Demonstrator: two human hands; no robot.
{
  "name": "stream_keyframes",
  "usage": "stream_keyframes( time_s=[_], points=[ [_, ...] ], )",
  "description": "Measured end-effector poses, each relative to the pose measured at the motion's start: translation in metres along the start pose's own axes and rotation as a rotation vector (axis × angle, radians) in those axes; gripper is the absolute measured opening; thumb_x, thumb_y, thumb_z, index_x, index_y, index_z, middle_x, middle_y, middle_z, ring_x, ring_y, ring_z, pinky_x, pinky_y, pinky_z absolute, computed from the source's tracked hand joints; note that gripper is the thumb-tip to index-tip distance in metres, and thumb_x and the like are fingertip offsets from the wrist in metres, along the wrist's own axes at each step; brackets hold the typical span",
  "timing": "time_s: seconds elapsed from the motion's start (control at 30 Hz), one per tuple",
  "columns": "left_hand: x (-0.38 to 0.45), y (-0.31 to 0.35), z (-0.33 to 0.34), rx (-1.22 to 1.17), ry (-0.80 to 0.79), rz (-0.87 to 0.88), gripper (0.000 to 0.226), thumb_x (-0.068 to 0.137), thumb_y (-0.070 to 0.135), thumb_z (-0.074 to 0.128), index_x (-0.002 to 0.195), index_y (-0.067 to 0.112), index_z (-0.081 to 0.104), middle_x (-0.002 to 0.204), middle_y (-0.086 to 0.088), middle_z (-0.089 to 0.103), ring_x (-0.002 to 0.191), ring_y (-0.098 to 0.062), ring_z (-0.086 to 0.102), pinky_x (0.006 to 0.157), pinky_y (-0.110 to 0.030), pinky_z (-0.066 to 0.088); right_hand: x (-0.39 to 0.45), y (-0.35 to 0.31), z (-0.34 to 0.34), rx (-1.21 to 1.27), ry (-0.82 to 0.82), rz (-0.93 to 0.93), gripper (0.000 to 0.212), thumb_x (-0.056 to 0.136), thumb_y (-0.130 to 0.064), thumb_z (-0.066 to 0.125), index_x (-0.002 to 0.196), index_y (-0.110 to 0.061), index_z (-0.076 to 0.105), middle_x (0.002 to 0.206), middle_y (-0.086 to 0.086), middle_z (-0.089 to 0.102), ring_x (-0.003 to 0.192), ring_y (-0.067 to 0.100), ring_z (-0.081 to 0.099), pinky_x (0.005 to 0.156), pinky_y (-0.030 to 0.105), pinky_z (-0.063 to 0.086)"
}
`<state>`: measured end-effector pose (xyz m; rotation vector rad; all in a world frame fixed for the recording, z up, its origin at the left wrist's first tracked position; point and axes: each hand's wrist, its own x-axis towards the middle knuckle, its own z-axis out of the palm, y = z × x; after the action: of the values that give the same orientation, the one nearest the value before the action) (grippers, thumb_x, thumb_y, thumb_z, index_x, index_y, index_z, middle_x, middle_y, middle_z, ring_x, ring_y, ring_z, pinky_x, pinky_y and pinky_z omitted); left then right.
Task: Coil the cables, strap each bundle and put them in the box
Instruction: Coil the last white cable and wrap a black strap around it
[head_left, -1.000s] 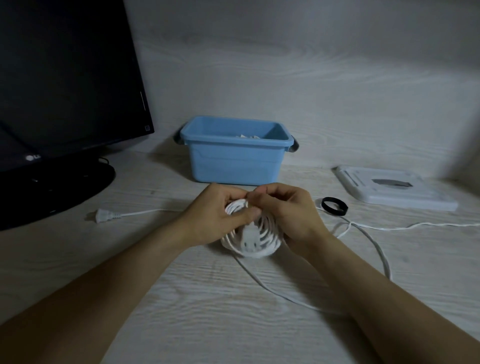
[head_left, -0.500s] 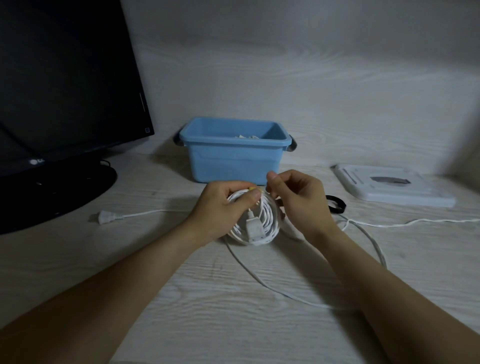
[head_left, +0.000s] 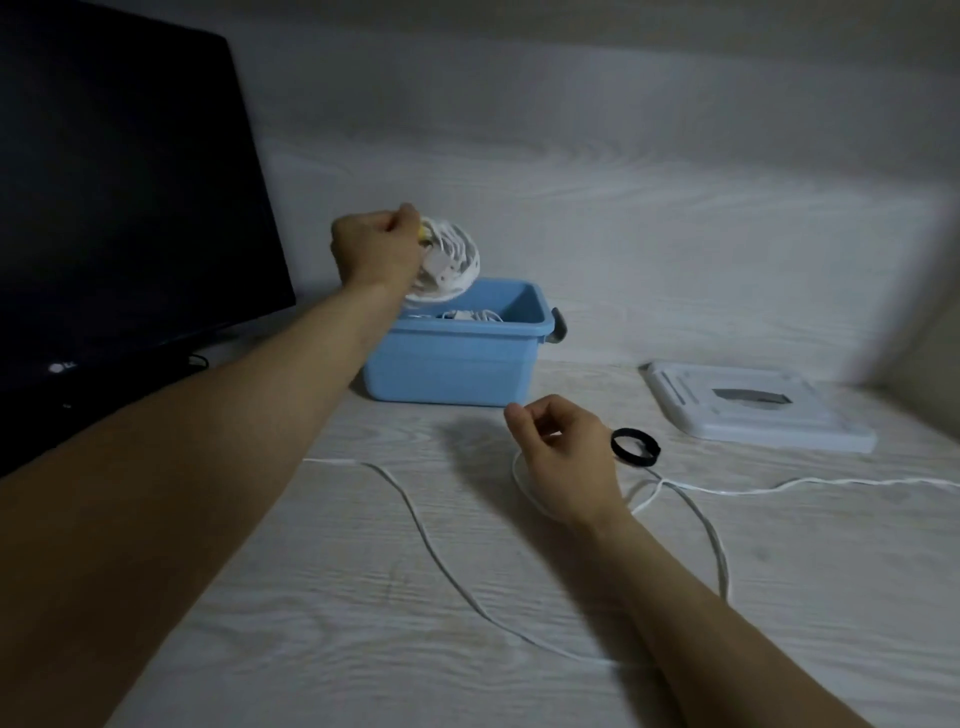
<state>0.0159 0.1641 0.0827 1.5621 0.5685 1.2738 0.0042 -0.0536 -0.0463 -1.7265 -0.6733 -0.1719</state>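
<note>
The left hand (head_left: 376, 249) gripped a coiled white bundle (head_left: 447, 262) — a yellow strap showing at the fingers — directly above the blue box (head_left: 457, 364) at the worktop's rear edge. At least one bundle (head_left: 470, 315) already lay inside. The right hand (head_left: 563, 457) hovered loosely curled and held nothing, just beside a black strap (head_left: 635, 447). One loose white cable (head_left: 415, 525) trailed uncoiled across the worktop's middle towards its right edge — judged as work outstanding: coiling, strapping, boxing.

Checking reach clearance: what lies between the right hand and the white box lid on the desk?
In the head view, a black strap ring lies on the desk between the right hand and the flat white plastic lid.
</note>
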Motion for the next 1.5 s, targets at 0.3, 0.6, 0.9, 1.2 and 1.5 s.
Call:
stream_keyframes(
  time_s=[0.3, 0.6, 0.9, 1.2, 1.5],
  points=[
    [0.018, -0.022, 0.028, 0.109, 0.159, -0.061, 0.012, 0.089, 0.014, 0.063, 0.090, 0.005, 0.070, 0.098, -0.009, 0.071, 0.099, -0.021, 0.066, 0.073, -0.013, 0.040, 0.000, 0.003, 0.002, -0.024, -0.090, 0.003, 0.028, 0.092, -0.029, 0.069, 0.070, -0.014, 0.064, 0.058, -0.006, 0.061, 0.052, 0.002, 0.051, 0.055, 0.014, 0.042],
    [-0.001, -0.028, 0.028, 0.887, -0.651, 0.224, 0.022, 0.087, 0.028, 0.064, 0.074, 0.010, 0.071, 0.081, -0.006, 0.069, 0.082, -0.025, 0.064, 0.069, -0.031, 0.049, -0.002, 0.004, 0.003, -0.092, -0.213, 0.020, 0.027, 0.093, -0.034, 0.068, 0.070, -0.020, 0.063, 0.061, -0.007, 0.060, 0.055, 0.002, 0.051, 0.055, 0.013, 0.042],
    [-0.102, -0.036, -0.016, 0.420, -0.546, 0.614, 0.008, 0.089, 0.012, 0.060, 0.084, 0.012, 0.066, 0.086, 0.002, 0.062, 0.078, -0.009, 0.055, 0.071, -0.015, 0.043, 0.004, 0.005, -0.004, -0.229, -0.096, -0.013, 0.018, 0.092, -0.028, 0.067, 0.077, -0.017, 0.065, 0.070, -0.002, 0.066, 0.064, 0.008, 0.059, 0.060, 0.017, 0.045],
    [-0.160, -0.055, -0.064, 0.543, -1.133, 0.321, 0.006, 0.085, 0.024, 0.067, 0.087, 0.021, 0.071, 0.089, 0.008, 0.061, 0.085, 0.000, 0.055, 0.076, -0.017, 0.045, 0.029, 0.022, -0.060, -0.889, 0.044, 0.441, 0.040, 0.091, -0.018, 0.058, 0.130, -0.021, 0.055, 0.135, 0.016, 0.044, 0.127, 0.039, 0.039, 0.104, 0.049, 0.034],
    [-0.129, -0.034, -0.098, 0.854, -1.598, 0.198, 0.045, 0.072, 0.040, 0.082, 0.109, 0.036, 0.057, 0.115, 0.016, 0.048, 0.106, 0.004, 0.043, 0.094, -0.020, 0.039, 0.038, 0.038, -0.069, -0.684, 0.070, 0.253, 0.026, 0.088, -0.005, 0.065, 0.113, 0.000, 0.072, 0.111, 0.019, 0.072, 0.107, 0.035, 0.064, 0.087, 0.031, 0.044]
  ],
)
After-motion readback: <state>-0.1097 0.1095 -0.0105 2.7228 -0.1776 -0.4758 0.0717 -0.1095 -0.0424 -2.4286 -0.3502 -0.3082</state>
